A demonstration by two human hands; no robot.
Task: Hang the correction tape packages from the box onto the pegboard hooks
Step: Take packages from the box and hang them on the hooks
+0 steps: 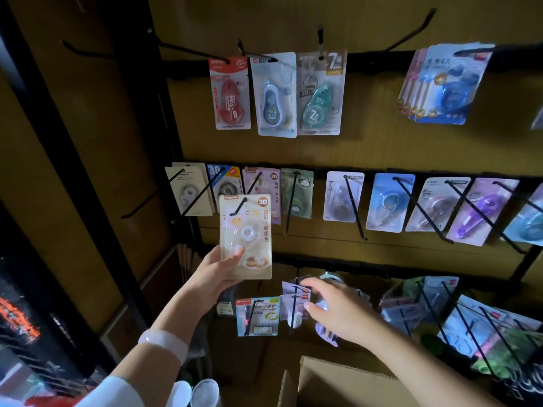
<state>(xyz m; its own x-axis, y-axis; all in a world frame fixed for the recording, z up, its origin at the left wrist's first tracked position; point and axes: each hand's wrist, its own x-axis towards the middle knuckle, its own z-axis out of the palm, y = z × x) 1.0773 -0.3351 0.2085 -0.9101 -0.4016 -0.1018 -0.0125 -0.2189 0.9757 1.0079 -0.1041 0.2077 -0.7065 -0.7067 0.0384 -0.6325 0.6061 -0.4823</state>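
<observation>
Currently the left hand (pixel 219 267) grips the package (pixel 246 236) at its lower edge, centre frame, its hole on a hook (pixel 238 207). Right hand (pixel 338 311), fingers loose, reaches among lower packs. Light, stiff card with brittle blister: hold edges, not the bubble.

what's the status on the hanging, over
Left hand grips cream package, its hole on a middle-row hook. Right hand open, reaching at bottom-row packages. Box below. Nothing blocking.
</observation>
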